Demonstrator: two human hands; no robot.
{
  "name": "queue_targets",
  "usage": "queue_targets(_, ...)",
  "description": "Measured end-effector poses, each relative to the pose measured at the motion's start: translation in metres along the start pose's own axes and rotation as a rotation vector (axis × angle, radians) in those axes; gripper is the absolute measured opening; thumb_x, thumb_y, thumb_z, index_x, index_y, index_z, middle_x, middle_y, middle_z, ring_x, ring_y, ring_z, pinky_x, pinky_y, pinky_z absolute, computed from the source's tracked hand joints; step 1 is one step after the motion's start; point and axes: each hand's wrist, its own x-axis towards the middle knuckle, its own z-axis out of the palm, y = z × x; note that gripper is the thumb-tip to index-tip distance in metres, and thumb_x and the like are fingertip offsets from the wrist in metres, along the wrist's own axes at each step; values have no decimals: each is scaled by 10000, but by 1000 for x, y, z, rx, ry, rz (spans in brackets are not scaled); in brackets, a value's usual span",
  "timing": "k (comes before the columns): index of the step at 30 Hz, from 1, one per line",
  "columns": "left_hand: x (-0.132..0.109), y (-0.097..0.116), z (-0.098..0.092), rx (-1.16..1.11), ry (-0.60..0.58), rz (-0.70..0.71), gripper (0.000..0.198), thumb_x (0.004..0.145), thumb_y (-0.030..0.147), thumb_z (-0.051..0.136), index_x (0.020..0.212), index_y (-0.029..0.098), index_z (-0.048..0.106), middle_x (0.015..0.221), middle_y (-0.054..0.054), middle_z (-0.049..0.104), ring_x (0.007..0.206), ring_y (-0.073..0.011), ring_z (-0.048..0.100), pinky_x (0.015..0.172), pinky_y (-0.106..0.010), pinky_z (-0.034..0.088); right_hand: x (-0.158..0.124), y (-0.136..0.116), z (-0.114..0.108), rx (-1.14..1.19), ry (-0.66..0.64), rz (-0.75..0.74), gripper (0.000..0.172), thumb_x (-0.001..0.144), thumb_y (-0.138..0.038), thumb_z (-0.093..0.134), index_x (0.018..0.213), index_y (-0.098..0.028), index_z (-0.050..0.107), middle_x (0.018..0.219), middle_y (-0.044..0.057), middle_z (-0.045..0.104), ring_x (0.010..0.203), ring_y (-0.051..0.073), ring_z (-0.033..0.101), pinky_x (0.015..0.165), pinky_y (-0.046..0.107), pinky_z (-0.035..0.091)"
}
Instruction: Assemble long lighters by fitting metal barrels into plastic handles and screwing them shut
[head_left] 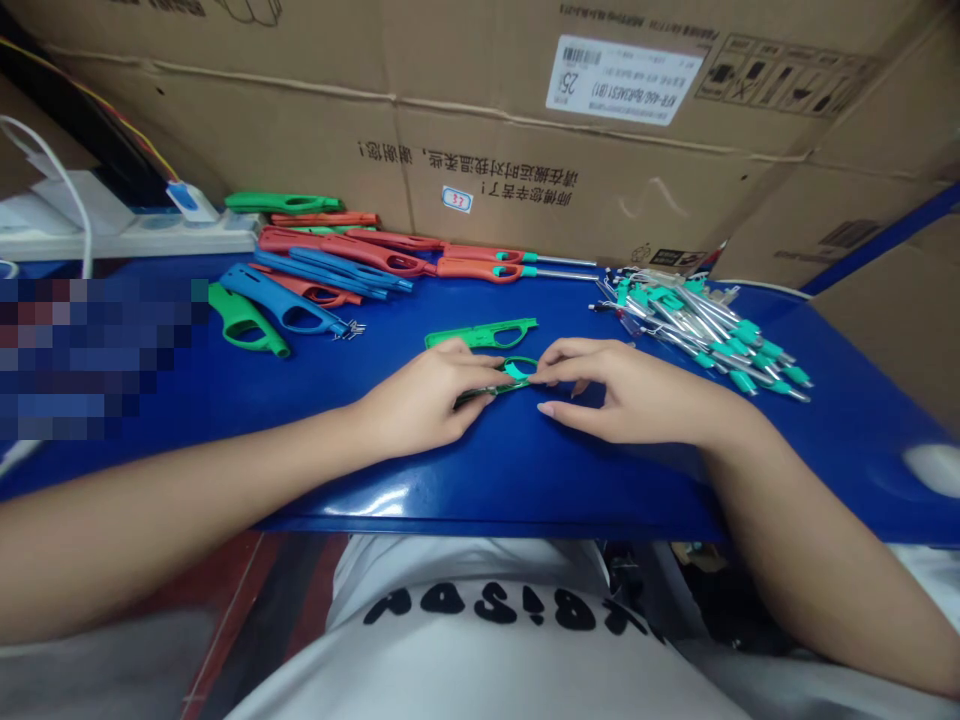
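Observation:
My left hand [427, 400] rests on the blue table [300, 460] with its fingers closed on a green lighter shell half [495, 385]. My right hand [622, 390] pinches a small teal part [517, 370] at the end of that shell, thumb and forefinger together. Another green shell half [480, 333] lies flat just behind both hands, untouched.
A pile of metal tubes with teal tips [697, 325] lies at the right. Red, blue and green lighter bodies [330, 265] are heaped at the back left. Cardboard boxes [525, 110] wall the back. A white power strip [127, 235] sits far left.

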Motion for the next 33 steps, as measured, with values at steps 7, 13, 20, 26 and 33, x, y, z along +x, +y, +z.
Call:
queue_targets(7,0,0,0,5,4,0,278,956,142,551,1169,195,723,1221,-84,741,1159,-239,669,998,-400,510,-1,1,-1,25,-2,-8,319,939,-350,610,1212,-238,731,1201,83,670,1024,218,660,910,369,530)
queue_targets(13,1,1,0,-20,4,-14,284,958,164,546,1182,216,713,1214,-68,737,1039,-232,687,976,-398,522,-1,1,1,15,-12,10,318,936,-355,608,1206,-236,729,1217,89,650,1027,220,652,889,363,532)
queue_targets(20,2,-4,-6,-13,-33,-31,284,941,157,559,1193,194,685,1204,-74,736,1099,-239,678,1010,-399,520,0,7,-3,-23,102,-35,237,949,-302,567,1057,-208,755,1081,83,709,920,208,668,838,344,522)
queue_targets(26,4,-13,-20,-51,-58,-52,290,913,261,645,1191,191,690,1212,-76,731,1135,-238,680,1012,-368,529,2,25,-6,-247,203,41,203,934,-285,557,972,-187,731,1006,83,706,905,224,650,815,348,479)
queue_targets(33,8,-13,-29,5,-63,-114,263,950,248,543,1140,180,710,1060,-79,705,957,-209,678,893,-340,546,4,27,-3,-231,122,119,199,932,-340,560,956,-200,698,975,65,698,855,203,620,725,314,447)
